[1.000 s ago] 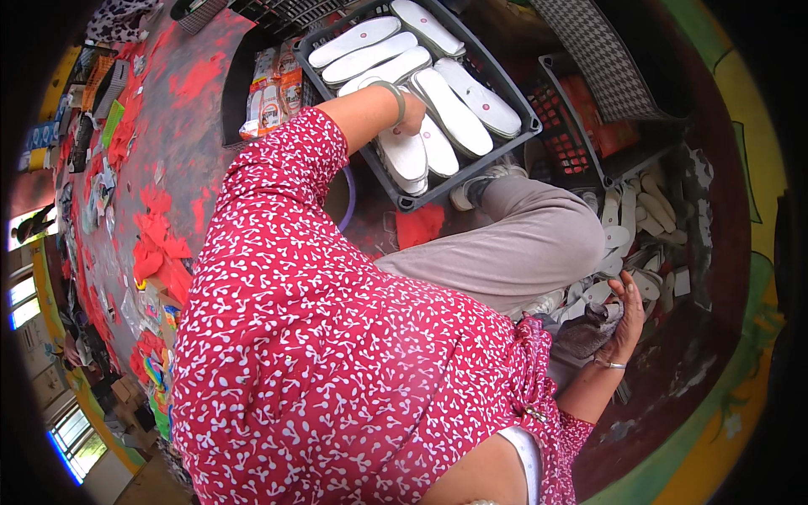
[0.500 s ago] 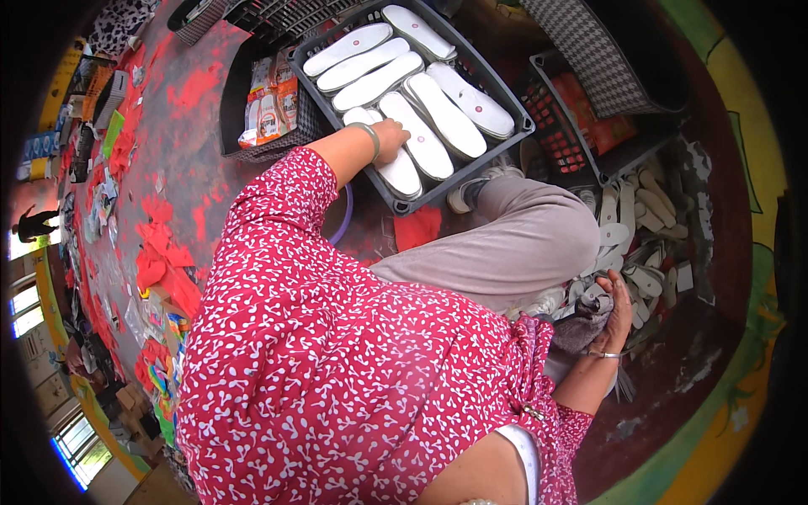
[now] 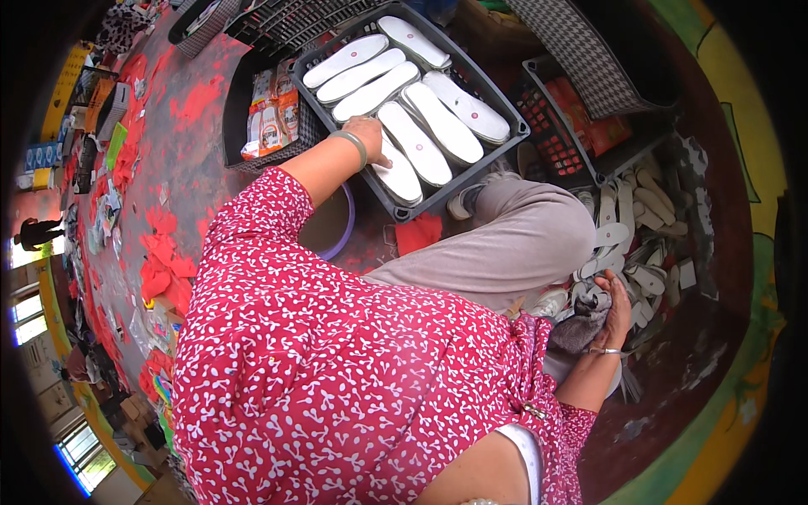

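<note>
White insoles (image 3: pixel 415 145) lie in stacked rows in a dark grey plastic crate (image 3: pixel 418 203), several with a small round red mark. My left hand (image 3: pixel 364 141) reaches over the crate's left edge. Its fingers are curled at the upper end of the near-left insole (image 3: pixel 399 179), thumb on top and the other fingertips partly hidden. On the right, beside my bent knee, my right hand (image 3: pixel 619 310) holds a bunched grey cloth (image 3: pixel 581 326) against its palm, fingers rather straight.
A heap of loose insoles (image 3: pixel 627 231) lies right of my knee. Left of the crate stands a black box (image 3: pixel 238 114) with orange-and-white packets (image 3: pixel 271 118). A black basket (image 3: pixel 551 139) and a houndstooth-patterned box (image 3: pixel 572 50) stand right. A purple-rimmed round container (image 3: pixel 342 238) sits below my left forearm.
My left hand has shifted left along the near-left insole, toward the crate's left edge, uncovering more of that insole. My right hand and the grey cloth have stayed about where they were.
</note>
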